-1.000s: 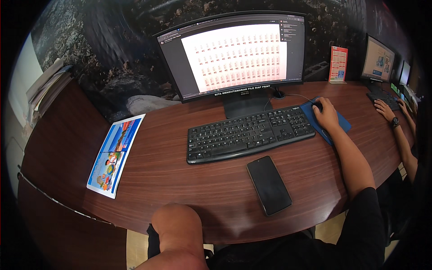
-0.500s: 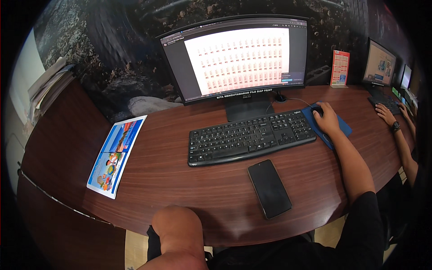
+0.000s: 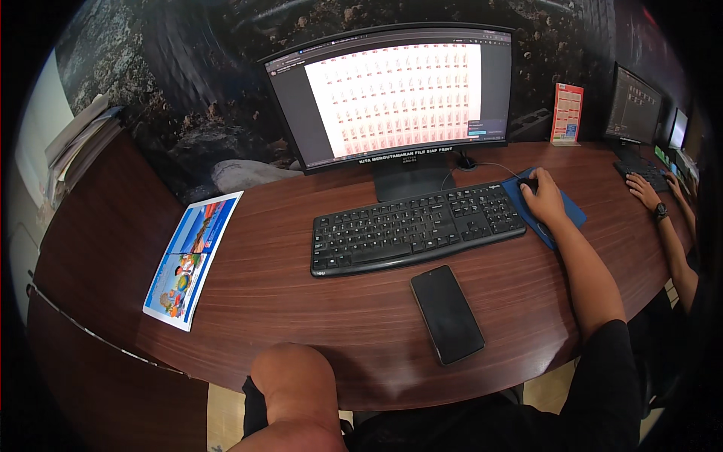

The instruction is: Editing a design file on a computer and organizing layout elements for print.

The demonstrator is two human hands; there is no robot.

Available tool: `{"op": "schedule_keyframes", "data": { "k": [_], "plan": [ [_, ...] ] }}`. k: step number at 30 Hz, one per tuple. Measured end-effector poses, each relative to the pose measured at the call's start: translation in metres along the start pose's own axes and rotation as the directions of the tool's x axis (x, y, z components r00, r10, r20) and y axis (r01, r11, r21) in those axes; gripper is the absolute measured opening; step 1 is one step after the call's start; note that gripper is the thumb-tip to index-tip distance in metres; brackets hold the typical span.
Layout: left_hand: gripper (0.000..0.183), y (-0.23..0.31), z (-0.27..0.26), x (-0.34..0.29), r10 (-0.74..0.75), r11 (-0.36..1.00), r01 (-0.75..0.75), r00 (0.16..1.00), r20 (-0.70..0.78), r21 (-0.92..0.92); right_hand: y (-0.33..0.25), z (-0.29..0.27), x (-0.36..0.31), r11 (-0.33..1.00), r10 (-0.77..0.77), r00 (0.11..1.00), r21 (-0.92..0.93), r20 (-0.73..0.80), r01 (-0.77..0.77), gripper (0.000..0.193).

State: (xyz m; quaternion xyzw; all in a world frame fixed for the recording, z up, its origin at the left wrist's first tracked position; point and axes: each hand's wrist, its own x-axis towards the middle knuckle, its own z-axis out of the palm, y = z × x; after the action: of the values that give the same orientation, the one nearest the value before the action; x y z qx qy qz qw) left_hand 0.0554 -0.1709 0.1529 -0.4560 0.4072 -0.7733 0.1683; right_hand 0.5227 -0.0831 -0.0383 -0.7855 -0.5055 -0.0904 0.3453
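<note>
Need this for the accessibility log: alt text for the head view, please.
A person's right hand rests on a black mouse on a blue mouse pad, beside a black keyboard and in front of a monitor showing a grid of small images. A dark phone and a colourful printed sheet lie on the curved wooden desk; the left hand is out of view.

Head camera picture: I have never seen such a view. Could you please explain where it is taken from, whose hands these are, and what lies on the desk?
The camera sits on a person's head and looks down, so edges bend. The right hand rests on a black mouse on a blue mouse pad; whether it grips is unclear. The left hand is not visible. On the brown desk lie a black keyboard, a dark phone and a colourful printed sheet. A monitor stands behind. At far right, another person's hands work at a second keyboard.
</note>
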Motion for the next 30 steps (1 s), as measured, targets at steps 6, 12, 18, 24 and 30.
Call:
{"op": "schedule_keyframes", "data": {
  "k": [6,12,18,24,30],
  "plan": [
    [0.017,-0.004,0.006,-0.003,0.029,1.0,-0.029,0.997,-0.066,-0.008,0.005,0.004,-0.001,0.995,-0.091,0.992,0.023,-0.088,0.093,0.03],
    [0.018,-0.007,0.012,-0.003,0.126,0.99,-0.138,0.97,-0.21,-0.042,-0.003,-0.002,-0.002,0.998,0.056,0.998,0.013,0.006,-0.056,0.036],
    [0.019,-0.006,0.011,-0.005,0.113,0.991,-0.126,0.973,-0.203,-0.053,0.005,0.004,-0.001,0.999,-0.044,0.998,0.018,-0.042,0.045,0.031],
    [0.018,-0.004,0.004,-0.002,0.044,0.999,-0.044,0.998,-0.037,0.008,0.003,0.003,-0.001,1.0,-0.022,0.999,0.019,-0.042,0.023,0.031],
    [0.018,-0.005,0.007,-0.003,0.067,0.997,-0.07,0.993,-0.096,-0.03,0.001,0.001,-0.002,0.999,-0.023,0.999,0.028,-0.04,0.024,0.031]
  ]
}}
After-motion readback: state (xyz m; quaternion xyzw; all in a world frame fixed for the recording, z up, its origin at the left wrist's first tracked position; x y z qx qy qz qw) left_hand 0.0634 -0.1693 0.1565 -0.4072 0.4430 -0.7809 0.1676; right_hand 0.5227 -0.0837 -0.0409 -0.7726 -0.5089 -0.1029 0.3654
